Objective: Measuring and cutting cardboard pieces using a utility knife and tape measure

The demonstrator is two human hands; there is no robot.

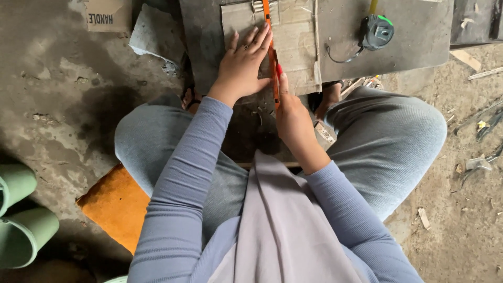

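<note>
A flat piece of brown cardboard lies on a dark board on the floor in front of me. My left hand presses flat on the cardboard, fingers spread, just left of a long orange utility knife. My right hand grips the lower end of that orange knife, thumb laid along it. The orange knife runs up the cardboard beside my left fingertips. I sit low, grey-trousered knees spread to either side.
A dark tape measure with a green patch and wrist loop rests on the board at right. An orange cushion lies under me. Green slippers sit at left. Cardboard scraps lie at upper left, debris on the dirt at right.
</note>
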